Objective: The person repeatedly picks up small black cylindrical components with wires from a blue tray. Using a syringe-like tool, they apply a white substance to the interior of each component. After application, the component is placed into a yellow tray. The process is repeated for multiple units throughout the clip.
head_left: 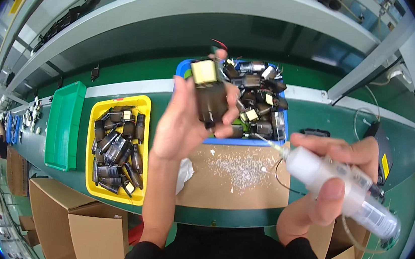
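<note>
My left hand (171, 130) is raised over the bench, its fingers wrapped round a dark, see-through brown plastic housing (211, 102) with a pale yellow square block on its upper end. A thin red wire sticks up behind that block. In my right hand (359, 154) is a white dispensing syringe (307, 168), gripped round its barrel. Its thin needle points left, and the tip is near the lower end of the housing; whether they touch I cannot tell. Behind my left hand stands a blue bin (219, 141) of similar dark housings.
A yellow bin (148, 123) full of dark housings stands left, beside a green tray (63, 129). White bits (243, 171) lie on a brown cardboard sheet (210, 195) near crumpled white paper (185, 172). Open cardboard boxes (98, 234) are below the bench edge. A shelf beam (204, 20) crosses behind.
</note>
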`<state>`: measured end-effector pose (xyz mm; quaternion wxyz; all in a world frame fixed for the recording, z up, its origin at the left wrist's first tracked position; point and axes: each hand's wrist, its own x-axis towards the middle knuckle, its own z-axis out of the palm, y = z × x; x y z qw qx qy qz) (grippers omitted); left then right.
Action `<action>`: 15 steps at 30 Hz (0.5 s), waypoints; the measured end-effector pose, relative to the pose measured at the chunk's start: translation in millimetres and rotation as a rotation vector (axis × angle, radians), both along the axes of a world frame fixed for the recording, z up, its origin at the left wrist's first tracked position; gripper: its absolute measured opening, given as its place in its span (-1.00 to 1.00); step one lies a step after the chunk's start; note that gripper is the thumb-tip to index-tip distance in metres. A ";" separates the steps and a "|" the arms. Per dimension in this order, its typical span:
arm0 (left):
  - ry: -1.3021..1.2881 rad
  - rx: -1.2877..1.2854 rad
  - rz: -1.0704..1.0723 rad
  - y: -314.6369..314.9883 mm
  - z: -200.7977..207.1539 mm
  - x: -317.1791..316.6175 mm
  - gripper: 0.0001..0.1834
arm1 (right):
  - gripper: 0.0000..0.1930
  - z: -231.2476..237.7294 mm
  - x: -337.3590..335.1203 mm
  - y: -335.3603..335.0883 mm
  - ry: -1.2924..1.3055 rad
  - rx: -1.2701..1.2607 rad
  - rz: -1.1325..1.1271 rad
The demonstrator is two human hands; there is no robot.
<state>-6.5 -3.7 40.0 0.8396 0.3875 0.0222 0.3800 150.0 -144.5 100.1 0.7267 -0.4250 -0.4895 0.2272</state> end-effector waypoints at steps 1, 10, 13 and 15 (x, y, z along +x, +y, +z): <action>-0.080 -0.066 -0.108 -2.4 -3.4 4.6 -0.34 | -0.65 0.3 -1.9 -3.9 -0.015 -0.015 0.040; 0.144 0.081 -0.170 -15.0 -13.6 -2.8 -0.15 | -0.65 -17.2 0.4 4.7 -0.116 -0.079 0.251; 0.171 0.082 -0.135 -14.7 -12.2 -0.1 -0.09 | -0.64 -19.4 2.5 8.3 -0.149 -0.083 0.276; 0.179 0.069 -0.114 -14.2 -11.6 1.2 -0.06 | -0.64 -18.0 3.0 7.3 -0.152 -0.102 0.272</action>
